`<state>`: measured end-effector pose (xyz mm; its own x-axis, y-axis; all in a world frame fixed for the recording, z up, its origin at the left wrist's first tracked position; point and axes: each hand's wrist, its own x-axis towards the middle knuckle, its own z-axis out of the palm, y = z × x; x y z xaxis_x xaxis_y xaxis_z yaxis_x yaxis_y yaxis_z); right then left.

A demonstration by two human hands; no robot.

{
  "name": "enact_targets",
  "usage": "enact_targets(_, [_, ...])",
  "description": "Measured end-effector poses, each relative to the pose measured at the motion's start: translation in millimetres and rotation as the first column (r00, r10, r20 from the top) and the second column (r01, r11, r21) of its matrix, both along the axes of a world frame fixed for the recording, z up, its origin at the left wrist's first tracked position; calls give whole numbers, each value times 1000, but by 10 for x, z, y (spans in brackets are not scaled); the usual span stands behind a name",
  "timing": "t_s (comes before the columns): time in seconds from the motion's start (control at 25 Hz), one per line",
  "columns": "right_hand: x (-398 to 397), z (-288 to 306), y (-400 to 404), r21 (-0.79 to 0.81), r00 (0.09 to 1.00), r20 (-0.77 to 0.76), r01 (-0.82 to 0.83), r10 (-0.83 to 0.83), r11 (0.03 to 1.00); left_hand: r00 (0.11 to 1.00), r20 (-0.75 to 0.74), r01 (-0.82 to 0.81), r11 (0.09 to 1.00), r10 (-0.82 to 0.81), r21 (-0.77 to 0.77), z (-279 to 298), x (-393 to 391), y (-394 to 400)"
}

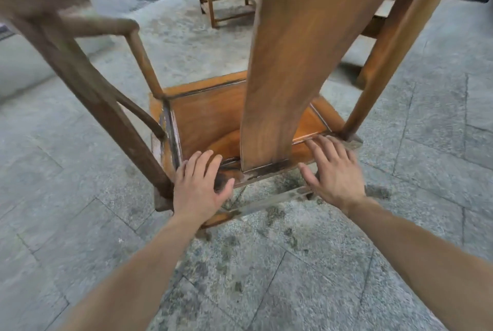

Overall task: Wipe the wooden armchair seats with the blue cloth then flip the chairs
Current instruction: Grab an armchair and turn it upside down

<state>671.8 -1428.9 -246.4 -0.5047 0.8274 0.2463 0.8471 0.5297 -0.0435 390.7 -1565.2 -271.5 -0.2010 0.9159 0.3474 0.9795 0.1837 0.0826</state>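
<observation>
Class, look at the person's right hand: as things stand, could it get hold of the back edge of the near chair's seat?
Probably yes. The right hand is open, its fingers already lying on the seat's back edge, beside the backrest board. Nothing lies between them.

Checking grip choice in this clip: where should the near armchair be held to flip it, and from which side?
Probably the rear seat rail, from behind, one hand either side of the central back splat. The left hand and right hand lie open there; the splat blocks a centred grip, and the rail's straight edge suits both palms.
</observation>
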Motion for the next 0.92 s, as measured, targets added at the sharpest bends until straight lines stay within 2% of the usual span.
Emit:
enact_targets(0.16, [-151, -779, 461, 72, 998, -21, -52, 54, 996, 998, -39, -48, 998, 50, 49, -723, -94, 222])
enact_targets(0.32, [-295, -1122, 775, 174, 980, -163, -90, 118, 981, 985, -102, -120, 974, 141, 192, -1027, -314, 348])
enact_targets(0.56, [-411, -1257, 1030, 262, 955, -176, -189, 240, 946, 958, -149, -209, 953, 244, 219, -1095, -284, 443])
enact_targets(0.76, [-410, -1196, 1032, 184, 958, -152, -213, 242, 960, 943, -157, -271, 951, 294, 151, -1025, -247, 423])
enact_targets(0.92, [-426, -1225, 1078, 179, 958, -199, -172, 207, 969, 924, -200, -299, 942, 325, 152, -1041, -235, 439])
